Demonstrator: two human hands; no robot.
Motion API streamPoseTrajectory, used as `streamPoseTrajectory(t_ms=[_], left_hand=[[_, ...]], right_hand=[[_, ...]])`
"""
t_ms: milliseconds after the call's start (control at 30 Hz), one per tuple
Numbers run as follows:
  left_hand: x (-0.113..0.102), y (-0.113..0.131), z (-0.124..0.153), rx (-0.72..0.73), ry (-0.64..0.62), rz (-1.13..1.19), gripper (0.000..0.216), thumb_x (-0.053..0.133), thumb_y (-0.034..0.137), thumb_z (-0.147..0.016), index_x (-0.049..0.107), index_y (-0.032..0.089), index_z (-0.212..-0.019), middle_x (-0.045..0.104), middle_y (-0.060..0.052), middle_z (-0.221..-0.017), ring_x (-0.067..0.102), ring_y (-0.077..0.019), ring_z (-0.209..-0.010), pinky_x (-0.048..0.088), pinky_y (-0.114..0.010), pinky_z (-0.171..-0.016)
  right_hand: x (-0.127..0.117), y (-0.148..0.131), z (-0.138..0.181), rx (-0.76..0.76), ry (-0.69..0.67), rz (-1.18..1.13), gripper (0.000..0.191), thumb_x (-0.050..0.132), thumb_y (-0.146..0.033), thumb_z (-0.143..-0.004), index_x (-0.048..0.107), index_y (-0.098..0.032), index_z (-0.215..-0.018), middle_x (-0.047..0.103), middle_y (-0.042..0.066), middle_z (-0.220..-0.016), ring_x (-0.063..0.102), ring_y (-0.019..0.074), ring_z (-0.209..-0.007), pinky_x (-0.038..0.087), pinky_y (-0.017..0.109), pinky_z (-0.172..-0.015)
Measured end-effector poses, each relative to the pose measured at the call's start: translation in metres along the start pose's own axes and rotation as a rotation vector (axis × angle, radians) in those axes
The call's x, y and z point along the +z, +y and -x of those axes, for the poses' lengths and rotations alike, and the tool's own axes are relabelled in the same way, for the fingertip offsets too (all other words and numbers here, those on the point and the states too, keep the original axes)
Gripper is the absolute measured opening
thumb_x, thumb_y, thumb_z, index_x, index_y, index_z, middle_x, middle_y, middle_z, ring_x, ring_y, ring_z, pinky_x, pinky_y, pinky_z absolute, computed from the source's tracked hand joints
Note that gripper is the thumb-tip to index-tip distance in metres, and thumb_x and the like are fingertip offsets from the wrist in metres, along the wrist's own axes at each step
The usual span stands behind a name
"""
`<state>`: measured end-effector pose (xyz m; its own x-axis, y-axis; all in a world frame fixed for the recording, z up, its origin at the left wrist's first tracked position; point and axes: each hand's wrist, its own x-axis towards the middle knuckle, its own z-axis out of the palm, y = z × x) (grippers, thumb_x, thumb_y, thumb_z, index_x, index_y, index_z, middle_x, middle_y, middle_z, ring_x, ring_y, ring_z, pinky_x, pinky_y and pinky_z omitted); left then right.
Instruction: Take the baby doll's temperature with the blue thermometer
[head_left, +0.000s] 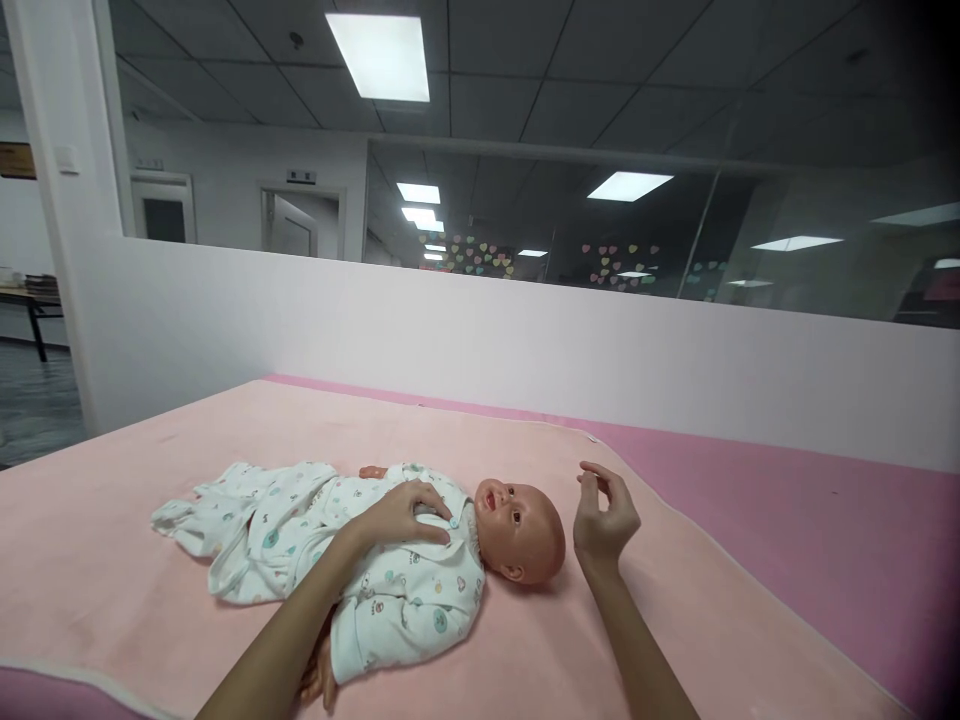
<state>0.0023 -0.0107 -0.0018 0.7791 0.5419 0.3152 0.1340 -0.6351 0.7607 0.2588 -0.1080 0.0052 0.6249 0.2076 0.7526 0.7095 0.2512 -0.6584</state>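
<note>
A baby doll (521, 535) lies on its back on a pink mat (585, 650), its head to the right. It wears a white printed baby outfit (409, 590) with long sleeves and legs. My left hand (409, 515) rests on the doll's chest near the collar, thumb and fingers apart around the front of the outfit. Just right of the doll's head, my right hand (606, 515) is raised with loosely bent fingers and nothing visible in it. One doll hand (322, 680) shows below my left forearm; the other doll hand (373, 472) lies on the far side.
Behind the mat runs a low white wall (450, 330) with glass above it. A darker pink surface (817, 530) borders the mat on the right. At the far left stand a white pillar (64, 200) and a table (30, 300).
</note>
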Motion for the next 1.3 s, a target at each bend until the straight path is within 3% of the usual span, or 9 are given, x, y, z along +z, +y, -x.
streamPoseTrajectory(t_ms=[100,200,267,333,500,700,1033,1167,1300], left_hand=[[0.004,-0.010,-0.004,-0.048,0.102,0.113,0.030,0.060,0.043,-0.067,0.068,0.017,-0.080,0.065,-0.005,-0.084,0.056,-0.0173,-0.079,0.042,-0.025,-0.070],[-0.001,-0.019,-0.008,-0.086,0.296,0.330,0.034,0.055,0.045,-0.071,0.066,0.013,-0.078,0.064,-0.005,-0.077,0.054,-0.0159,-0.075,0.040,-0.025,-0.069],[-0.005,-0.023,-0.009,-0.122,0.409,0.479,0.035,0.058,0.044,-0.069,0.065,0.012,-0.079,0.064,-0.006,-0.079,0.054,-0.0158,-0.076,0.040,-0.025,-0.071],[-0.007,-0.024,-0.010,-0.158,0.448,0.578,0.035,0.061,0.043,-0.067,0.065,0.011,-0.081,0.064,-0.007,-0.080,0.054,-0.0157,-0.077,0.040,-0.026,-0.072],[-0.005,-0.025,-0.010,-0.132,0.383,0.657,0.036,0.063,0.042,-0.066,0.066,0.011,-0.083,0.064,-0.007,-0.081,0.055,-0.0158,-0.079,0.040,-0.026,-0.076],[-0.005,-0.030,-0.012,-0.118,0.393,0.600,0.040,0.062,0.045,-0.067,0.067,0.011,-0.088,0.066,-0.008,-0.084,0.055,-0.0190,-0.088,0.038,-0.028,-0.082],[-0.004,-0.026,-0.012,-0.118,0.396,0.589,0.042,0.060,0.047,-0.067,0.067,0.011,-0.087,0.064,-0.007,-0.080,0.053,-0.0162,-0.079,0.039,-0.026,-0.074],[-0.003,-0.023,-0.011,-0.115,0.390,0.580,0.040,0.059,0.047,-0.068,0.066,0.009,-0.079,0.059,-0.004,-0.070,0.048,-0.0123,-0.069,0.036,-0.023,-0.065],[-0.003,-0.025,-0.010,-0.088,0.408,0.520,0.043,0.055,0.050,-0.070,0.059,0.009,-0.060,0.041,0.003,-0.051,0.033,-0.0074,-0.054,0.026,-0.022,-0.053]], right_hand=[[0.007,-0.028,0.024,-0.293,-0.138,0.108,0.020,0.042,-0.031,-0.078,0.059,-0.020,-0.084,0.060,0.010,-0.088,0.054,0.0217,-0.087,0.041,0.036,-0.083],[0.030,-0.059,0.057,-0.623,-0.605,0.082,0.019,0.043,-0.020,-0.075,0.060,-0.021,-0.082,0.062,0.008,-0.087,0.053,0.0213,-0.088,0.040,0.037,-0.083],[0.050,-0.076,0.076,-0.691,-0.902,0.116,0.024,0.038,-0.013,-0.074,0.060,-0.021,-0.080,0.062,0.006,-0.083,0.054,0.0188,-0.083,0.041,0.033,-0.078],[0.071,-0.086,0.087,-0.613,-1.034,0.209,0.029,0.035,-0.008,-0.073,0.060,-0.018,-0.086,0.062,0.006,-0.087,0.054,0.0173,-0.084,0.041,0.030,-0.077],[0.110,-0.083,0.088,-0.491,-1.043,0.572,0.037,0.029,-0.002,-0.075,0.059,-0.007,-0.097,0.061,0.014,-0.097,0.055,0.0197,-0.090,0.039,0.029,-0.082],[0.121,-0.086,0.087,-0.439,-0.972,0.665,0.035,0.033,-0.002,-0.075,0.061,-0.011,-0.094,0.062,0.015,-0.096,0.056,0.0212,-0.087,0.037,0.033,-0.078],[0.104,-0.088,0.083,-0.464,-1.016,0.731,0.033,0.032,-0.003,-0.077,0.062,-0.011,-0.088,0.063,0.015,-0.090,0.057,0.0221,-0.084,0.038,0.032,-0.073],[0.087,-0.080,0.087,-0.516,-1.001,0.578,0.034,0.033,-0.005,-0.078,0.058,-0.014,-0.099,0.059,0.011,-0.096,0.054,0.0201,-0.090,0.040,0.031,-0.077],[0.071,-0.076,0.093,-0.635,-0.935,0.364,0.042,0.034,0.001,-0.073,0.056,-0.019,-0.102,0.058,0.006,-0.095,0.053,0.0169,-0.088,0.044,0.027,-0.074]])
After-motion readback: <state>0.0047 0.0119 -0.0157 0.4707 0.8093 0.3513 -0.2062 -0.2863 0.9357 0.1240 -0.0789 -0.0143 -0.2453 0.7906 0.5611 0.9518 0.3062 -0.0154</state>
